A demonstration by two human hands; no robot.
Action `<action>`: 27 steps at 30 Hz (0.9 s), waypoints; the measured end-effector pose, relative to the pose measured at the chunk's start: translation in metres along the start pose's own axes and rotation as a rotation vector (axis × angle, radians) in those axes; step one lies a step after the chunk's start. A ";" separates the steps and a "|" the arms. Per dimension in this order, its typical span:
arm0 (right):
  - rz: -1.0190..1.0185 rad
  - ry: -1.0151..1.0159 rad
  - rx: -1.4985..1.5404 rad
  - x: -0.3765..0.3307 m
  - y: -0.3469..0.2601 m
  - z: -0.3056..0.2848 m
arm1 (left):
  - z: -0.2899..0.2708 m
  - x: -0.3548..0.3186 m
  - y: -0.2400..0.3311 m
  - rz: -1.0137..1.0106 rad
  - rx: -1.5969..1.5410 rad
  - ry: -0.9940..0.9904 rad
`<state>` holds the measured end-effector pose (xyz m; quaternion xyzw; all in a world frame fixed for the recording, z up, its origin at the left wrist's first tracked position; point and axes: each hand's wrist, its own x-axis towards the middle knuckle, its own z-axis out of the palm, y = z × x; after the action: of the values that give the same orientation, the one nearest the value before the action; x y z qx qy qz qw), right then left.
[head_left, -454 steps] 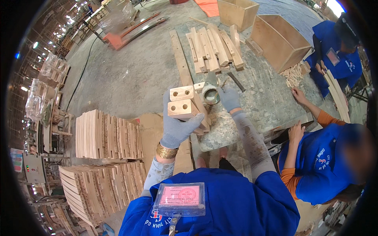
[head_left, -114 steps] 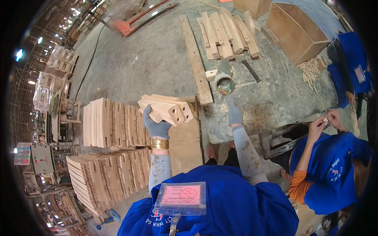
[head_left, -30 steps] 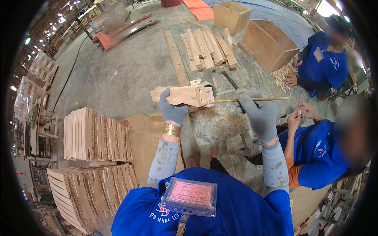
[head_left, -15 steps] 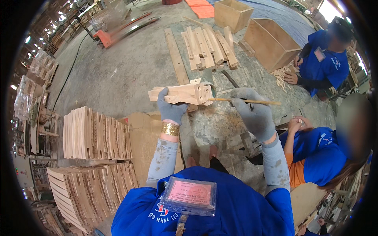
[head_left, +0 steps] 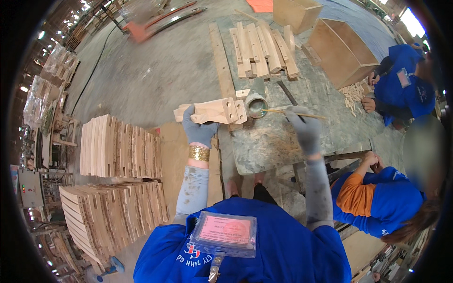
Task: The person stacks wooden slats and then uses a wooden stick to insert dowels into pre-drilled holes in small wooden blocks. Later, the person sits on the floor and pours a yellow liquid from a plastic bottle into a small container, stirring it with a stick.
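L hand (head_left: 198,129), grey glove, fingers wrapped shut round a carved wooden piece (head_left: 210,111). Piece held up in the air, long axis roughly L–R across my view, blocky end w/ two dark slots pointing R toward the tin.

R hand (head_left: 304,127), also gloved, fingers pinched closed on a thin stick (head_left: 292,113). Stick runs near-horizontal; its L tip sits at or just over the rim of a small round tin (head_left: 256,104). Can't tell if the tip is touching the contents.

Key relation: slotted end of the piece lies just beside the tin, on its L side; stick tip is right of that end w/ the tin between. So R hand is the nearer one to the tin, L hand carries the work. Stick axis and piece axis almost in line.

Room: tin stands near the L edge of a grey worktop (head_left: 283,141); that edge drops off right under the piece's slotted end. A long plank (head_left: 222,56) runs away from me past the tin. Beyond it a bundle of wood slats (head_left: 264,45), well apart. Stacks of curved wood parts (head_left: 118,148) on the floor to my L, below the L arm. Another person in blue (head_left: 377,198) crouches close to my R elbow: tight on that side.
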<state>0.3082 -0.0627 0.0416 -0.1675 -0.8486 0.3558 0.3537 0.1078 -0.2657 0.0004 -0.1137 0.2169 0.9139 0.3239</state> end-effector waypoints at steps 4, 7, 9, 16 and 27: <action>-0.040 -0.050 -0.364 -0.009 0.084 0.066 | -0.006 -0.001 0.005 0.029 -0.020 0.010; -0.063 -0.048 -0.632 -0.014 0.109 0.097 | -0.002 -0.011 0.014 0.013 -0.030 0.072; 0.057 0.015 -0.466 -0.010 0.105 0.112 | -0.002 -0.018 0.022 0.045 -0.007 0.108; 0.417 0.193 0.151 -0.008 0.108 0.123 | -0.005 -0.023 0.026 0.127 0.068 0.112; 0.637 0.293 0.655 -0.028 0.114 0.138 | -0.017 -0.012 0.027 0.090 0.073 0.084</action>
<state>0.2319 -0.0658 -0.1232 -0.3473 -0.5394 0.6680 0.3770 0.1002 -0.2991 -0.0016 -0.1301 0.2685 0.9134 0.2771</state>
